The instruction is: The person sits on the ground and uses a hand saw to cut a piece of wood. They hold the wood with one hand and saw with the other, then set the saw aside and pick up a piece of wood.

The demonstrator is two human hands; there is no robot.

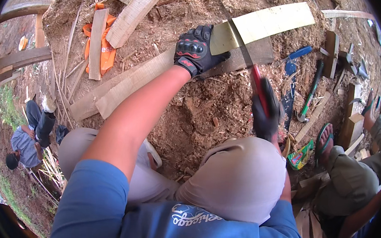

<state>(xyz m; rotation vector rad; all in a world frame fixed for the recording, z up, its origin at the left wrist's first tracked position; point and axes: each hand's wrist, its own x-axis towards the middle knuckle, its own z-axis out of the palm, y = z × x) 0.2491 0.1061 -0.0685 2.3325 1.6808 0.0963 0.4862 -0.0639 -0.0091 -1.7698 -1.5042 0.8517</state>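
Observation:
In a black glove with red trim, my left hand [192,49] grips the left end of a pale yellowish wooden board [276,21], its thumb along the near edge. My right hand [266,112], also in a black glove and slightly blurred, is closed round the red handle of a handsaw [239,38]. The saw's long tapering blade lies across the board, just right of my left hand. Under the board is a longer plank [127,86], reaching toward the lower left; a darker wooden piece [255,52] shows beneath the board's near side.
An orange bag [108,53] and wood offcuts [97,43] lie left on the sawdust. To the right are a blue-handled tool [300,52], a hammer [311,91] and a green packet [300,155]. A person [353,174] sits close right; another person [30,136] sits farther left.

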